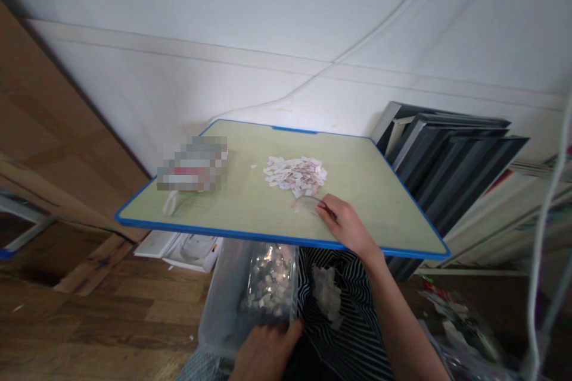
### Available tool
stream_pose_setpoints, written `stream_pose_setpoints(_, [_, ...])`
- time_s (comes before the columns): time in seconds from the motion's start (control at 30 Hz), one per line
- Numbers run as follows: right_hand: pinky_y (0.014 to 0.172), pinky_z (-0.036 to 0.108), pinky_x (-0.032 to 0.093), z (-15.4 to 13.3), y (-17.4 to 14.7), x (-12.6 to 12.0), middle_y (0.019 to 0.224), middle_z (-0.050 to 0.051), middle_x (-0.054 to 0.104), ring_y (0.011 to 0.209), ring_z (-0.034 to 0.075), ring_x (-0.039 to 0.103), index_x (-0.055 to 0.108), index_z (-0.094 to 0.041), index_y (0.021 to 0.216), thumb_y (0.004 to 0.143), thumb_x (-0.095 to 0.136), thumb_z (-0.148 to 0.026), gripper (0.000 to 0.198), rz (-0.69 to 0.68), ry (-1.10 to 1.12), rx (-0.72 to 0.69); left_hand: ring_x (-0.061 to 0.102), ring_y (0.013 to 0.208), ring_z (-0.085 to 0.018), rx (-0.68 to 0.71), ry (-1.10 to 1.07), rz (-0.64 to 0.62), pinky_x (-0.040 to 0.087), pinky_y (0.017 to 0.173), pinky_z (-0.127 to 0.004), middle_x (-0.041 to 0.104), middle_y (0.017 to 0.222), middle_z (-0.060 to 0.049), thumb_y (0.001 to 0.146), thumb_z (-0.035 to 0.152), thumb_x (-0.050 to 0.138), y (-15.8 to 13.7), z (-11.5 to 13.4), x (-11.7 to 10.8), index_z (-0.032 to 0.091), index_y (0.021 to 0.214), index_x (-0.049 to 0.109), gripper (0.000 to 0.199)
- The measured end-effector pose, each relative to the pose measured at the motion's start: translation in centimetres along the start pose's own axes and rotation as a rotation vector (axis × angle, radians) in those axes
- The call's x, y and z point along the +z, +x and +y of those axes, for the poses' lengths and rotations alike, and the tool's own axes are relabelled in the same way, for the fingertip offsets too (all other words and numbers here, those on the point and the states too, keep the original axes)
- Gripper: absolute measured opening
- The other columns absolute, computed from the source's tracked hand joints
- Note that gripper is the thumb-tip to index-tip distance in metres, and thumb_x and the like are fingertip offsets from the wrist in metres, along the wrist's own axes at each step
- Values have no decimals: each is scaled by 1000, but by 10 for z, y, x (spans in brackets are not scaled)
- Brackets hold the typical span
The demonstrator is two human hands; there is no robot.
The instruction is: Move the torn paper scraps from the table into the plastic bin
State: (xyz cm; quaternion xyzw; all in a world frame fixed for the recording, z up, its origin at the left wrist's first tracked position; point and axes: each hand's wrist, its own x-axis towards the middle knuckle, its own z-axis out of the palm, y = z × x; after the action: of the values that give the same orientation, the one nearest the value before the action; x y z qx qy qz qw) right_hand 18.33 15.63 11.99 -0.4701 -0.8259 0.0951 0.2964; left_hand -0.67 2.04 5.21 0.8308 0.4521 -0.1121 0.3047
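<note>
My right hand (342,217) is above the front part of the small table (236,202), closed around a clear, curved piece of plastic (308,202). The far end of this piece is at the near edge of a pile of small pale paper pieces (295,174). Below the table, my left hand (266,348) is closed on the near rim of a translucent plastic bin (218,315), its thumb pointing right; some of its fingers are hidden. Inside the bin is a clear bag (270,280) full of small pieces.
A blurred-out object (194,166) with a white loop lies on the table's left side. Dark flat panels (447,161) lean at the right. A striped cloth (353,315) holding pale scraps is beside the bin. A cardboard box (58,101) stands left; a white cable (543,232) hangs right.
</note>
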Motion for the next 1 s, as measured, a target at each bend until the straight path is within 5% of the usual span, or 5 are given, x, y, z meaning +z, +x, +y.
stream_pose_setpoints(0.17, [60,24,35,-3,0,-1,70,3,49,65,12,46,46,-16,71,87,37,-24,20,-65,-9,-55,56,88,-25,12,-1,-42,41,72,-34,60,101,-10,79,6,38,1,-1,-3,21,121,42,45])
stream_pose_setpoints(0.4, [64,26,37,-3,2,1,75,6,53,71,14,50,50,-16,76,87,35,-24,21,-5,-170,48,54,91,-25,-3,9,-29,40,74,-33,59,104,-9,77,6,39,-1,0,-2,21,123,40,49])
stream_pose_setpoints(0.6, [63,24,38,-2,1,0,76,5,54,69,13,49,50,-16,76,87,37,-24,19,-60,-92,-51,55,91,-26,23,-1,-40,41,72,-35,59,103,-10,77,6,36,1,-2,0,20,123,41,48])
stream_pose_setpoints(1.0, [63,24,38,-6,4,6,75,5,53,69,13,50,48,-16,75,88,35,-25,20,-55,-70,8,56,88,-28,37,0,-29,43,71,-37,60,100,-11,76,6,37,0,-1,-2,17,121,43,47])
